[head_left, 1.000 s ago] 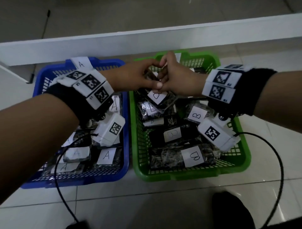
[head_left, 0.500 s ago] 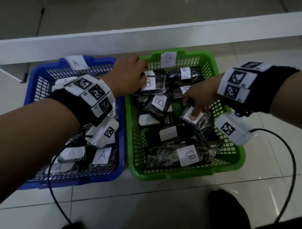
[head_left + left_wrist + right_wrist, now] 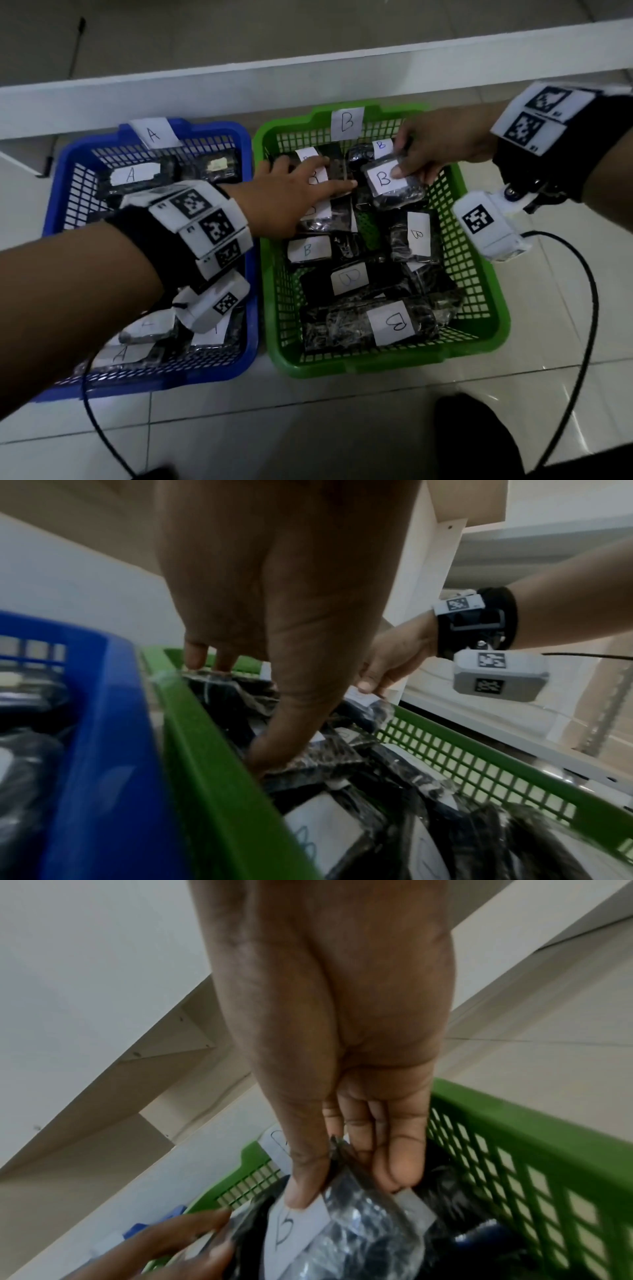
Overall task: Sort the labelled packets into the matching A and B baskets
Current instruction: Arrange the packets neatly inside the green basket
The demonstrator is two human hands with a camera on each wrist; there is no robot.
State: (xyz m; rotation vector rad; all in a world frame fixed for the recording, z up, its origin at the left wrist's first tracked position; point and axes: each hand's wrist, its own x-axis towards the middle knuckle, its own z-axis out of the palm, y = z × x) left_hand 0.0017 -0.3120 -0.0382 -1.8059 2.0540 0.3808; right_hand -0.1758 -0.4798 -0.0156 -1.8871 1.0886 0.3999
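Sorting looks nearly done, judging by full baskets.
R hand [image 3: 428, 150] pinches B packet [image 3: 390, 185] over green B basket [image 3: 479, 284]; L hand [image 3: 284, 195] flat, fingers straight on B packets; blue A basket [image 3: 65, 178] holds A's.

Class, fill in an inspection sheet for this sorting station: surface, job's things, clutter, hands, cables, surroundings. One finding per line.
Surface: tiled floor bearing both baskets.
Job's things: blue basket tagged A, A packets inside; green basket tagged B, B packets inside.
Clutter: nothing seen.
Hands: left hand flat, fingers straight, on packets in the green basket; right hand pinches a B packet over the green basket.
Cables: black cable from the right wrist unit; another under the left arm.
Surroundings: white shelf edge behind the baskets.
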